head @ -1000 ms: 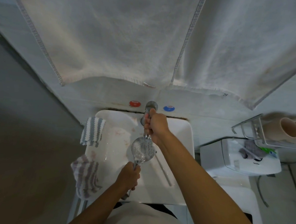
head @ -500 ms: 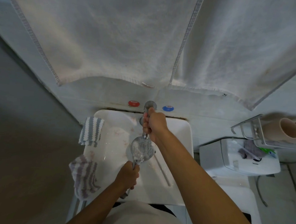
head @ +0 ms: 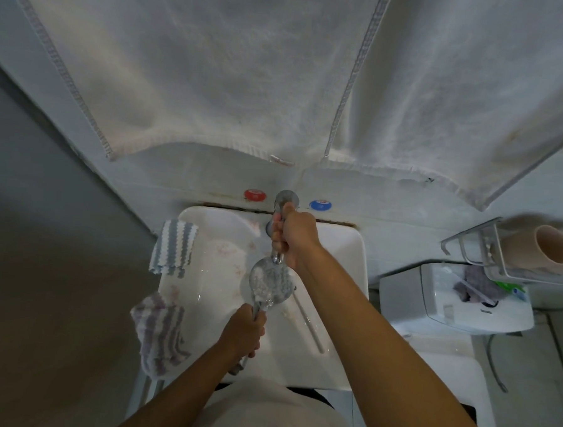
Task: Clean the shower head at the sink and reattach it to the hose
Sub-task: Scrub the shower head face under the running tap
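At frame centre, over the sink (head: 353,249), your left hand (head: 244,330) is clenching the handle of the shower head (head: 270,284). Your right hand (head: 293,238) is gripping the tap (head: 286,199) just above it. Two striped cloths (head: 174,250) are hanging on the sink's left rim.

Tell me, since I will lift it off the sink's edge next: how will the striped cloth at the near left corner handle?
The striped cloth droops over the sink rim, so it is probably floppy, not stiff. It looks thin, likely light, though wetness cannot be judged. Hanging partly off the edge, it may slide off if nudged.
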`<move>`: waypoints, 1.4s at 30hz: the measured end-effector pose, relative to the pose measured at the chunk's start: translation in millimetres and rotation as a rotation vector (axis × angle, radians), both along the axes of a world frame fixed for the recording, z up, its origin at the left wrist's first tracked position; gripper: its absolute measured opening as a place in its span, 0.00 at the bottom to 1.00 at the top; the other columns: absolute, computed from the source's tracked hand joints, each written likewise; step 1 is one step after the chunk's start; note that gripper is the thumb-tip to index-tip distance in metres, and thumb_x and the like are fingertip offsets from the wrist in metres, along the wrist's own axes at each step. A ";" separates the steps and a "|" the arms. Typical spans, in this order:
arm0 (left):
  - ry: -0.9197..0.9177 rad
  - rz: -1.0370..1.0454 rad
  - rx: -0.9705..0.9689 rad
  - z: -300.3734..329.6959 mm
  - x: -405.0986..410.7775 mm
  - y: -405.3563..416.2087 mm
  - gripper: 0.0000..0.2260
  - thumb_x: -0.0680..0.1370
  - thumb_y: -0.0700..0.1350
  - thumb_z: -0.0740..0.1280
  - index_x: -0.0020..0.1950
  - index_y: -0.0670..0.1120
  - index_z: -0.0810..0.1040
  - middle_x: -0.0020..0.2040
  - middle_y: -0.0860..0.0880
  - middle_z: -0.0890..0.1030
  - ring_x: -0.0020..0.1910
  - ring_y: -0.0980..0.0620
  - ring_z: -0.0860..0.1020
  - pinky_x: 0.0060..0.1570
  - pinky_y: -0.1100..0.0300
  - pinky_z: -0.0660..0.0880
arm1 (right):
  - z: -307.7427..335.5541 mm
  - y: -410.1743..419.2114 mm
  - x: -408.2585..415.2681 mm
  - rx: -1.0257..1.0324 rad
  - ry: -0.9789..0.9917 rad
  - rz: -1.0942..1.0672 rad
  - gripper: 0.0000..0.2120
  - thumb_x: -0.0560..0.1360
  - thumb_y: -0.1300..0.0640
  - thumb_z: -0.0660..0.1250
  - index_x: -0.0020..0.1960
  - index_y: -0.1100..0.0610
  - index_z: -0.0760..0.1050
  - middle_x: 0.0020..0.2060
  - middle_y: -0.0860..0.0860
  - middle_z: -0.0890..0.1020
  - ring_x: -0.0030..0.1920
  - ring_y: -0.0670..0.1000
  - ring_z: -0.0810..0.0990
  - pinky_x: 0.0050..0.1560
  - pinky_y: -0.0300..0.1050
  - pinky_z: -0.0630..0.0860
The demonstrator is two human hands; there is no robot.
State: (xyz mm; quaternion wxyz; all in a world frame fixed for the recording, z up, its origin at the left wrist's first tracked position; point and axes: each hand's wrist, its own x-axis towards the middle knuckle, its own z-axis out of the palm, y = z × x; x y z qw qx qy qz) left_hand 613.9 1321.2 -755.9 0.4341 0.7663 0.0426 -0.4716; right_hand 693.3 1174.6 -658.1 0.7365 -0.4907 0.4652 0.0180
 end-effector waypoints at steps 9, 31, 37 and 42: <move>-0.012 0.003 0.015 2.3 0.9 -0.9 0.11 0.82 0.47 0.56 0.43 0.44 0.69 0.36 0.46 0.74 0.25 0.54 0.69 0.19 0.65 0.68 | 1.6 -2.0 -0.2 0.031 -0.018 0.013 0.18 0.83 0.52 0.56 0.36 0.56 0.70 0.22 0.48 0.69 0.19 0.44 0.63 0.17 0.36 0.57; -0.029 0.029 0.103 3.3 2.7 8.0 0.07 0.81 0.44 0.59 0.46 0.41 0.71 0.35 0.45 0.75 0.20 0.54 0.69 0.20 0.63 0.67 | -196.4 -11.0 -177.3 -0.774 0.705 0.921 0.17 0.82 0.57 0.55 0.70 0.58 0.64 0.65 0.55 0.73 0.63 0.56 0.78 0.62 0.49 0.74; -0.026 0.023 0.109 2.0 1.9 3.4 0.08 0.81 0.44 0.59 0.44 0.42 0.71 0.35 0.45 0.76 0.19 0.55 0.70 0.20 0.62 0.67 | -213.2 -19.9 -182.6 -0.750 0.695 0.818 0.25 0.83 0.60 0.54 0.77 0.62 0.52 0.65 0.59 0.75 0.63 0.59 0.78 0.62 0.51 0.74; -0.034 0.010 0.124 0.9 1.8 2.4 0.08 0.81 0.45 0.59 0.45 0.42 0.71 0.36 0.46 0.76 0.19 0.55 0.69 0.19 0.62 0.67 | -214.3 -29.5 -185.8 -0.746 0.717 0.860 0.27 0.84 0.60 0.51 0.79 0.61 0.45 0.68 0.60 0.73 0.66 0.58 0.75 0.66 0.51 0.70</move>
